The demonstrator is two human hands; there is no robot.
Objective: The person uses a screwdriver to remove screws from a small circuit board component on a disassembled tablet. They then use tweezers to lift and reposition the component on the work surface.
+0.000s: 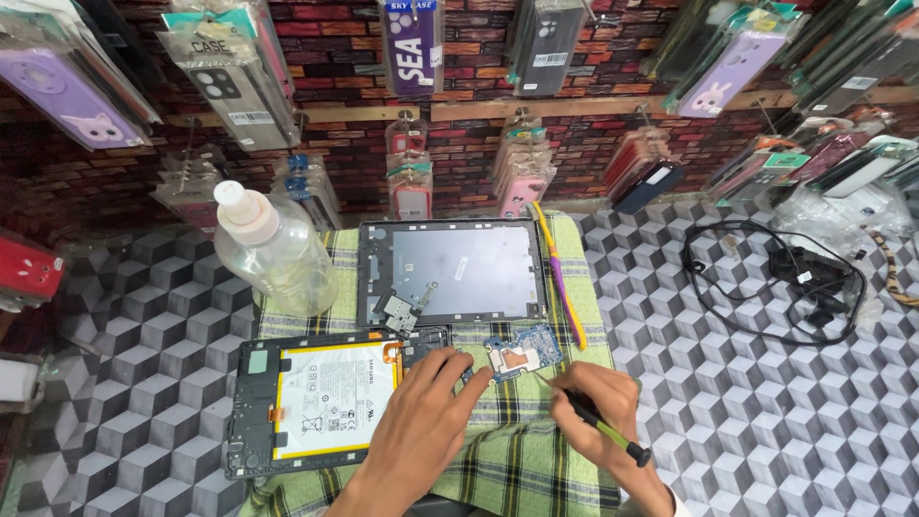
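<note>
Left hand (421, 421) pins the blue circuit board (524, 351) on the checked cloth (507, 460) by fingertips only, right hand (598, 407) closed around a thin green-handled tool (603, 431) tip at its edge; a slip could gouge board or nearby tablet battery (335, 400).

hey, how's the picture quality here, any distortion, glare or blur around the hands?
Head view: wide-angle bending curves the brick wall and hanging cases outward at the edges; light is even, shadows soft; mild sheen on the clear bottle; the left hand, right hand and blue circuit board look sharp.
</note>
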